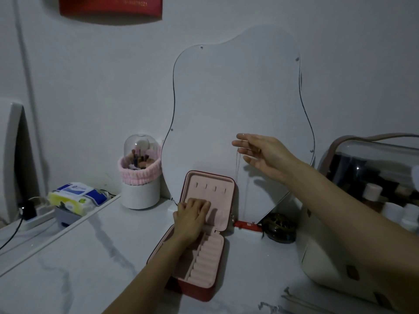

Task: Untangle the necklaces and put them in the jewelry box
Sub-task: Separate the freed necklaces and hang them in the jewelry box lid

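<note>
Dangling from right hand grip — thin necklace; left hand fingers pressing jewelry box lid.

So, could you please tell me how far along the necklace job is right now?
Done: the jewelry box lies open, lid upright. In hand: the right hand dangles a thin necklace above it while the left hand rests on the lid's pocket. Left: no necklace shows inside yet; more chains lie at the table's front edge.

No print is legible, even on the red sign.
</note>
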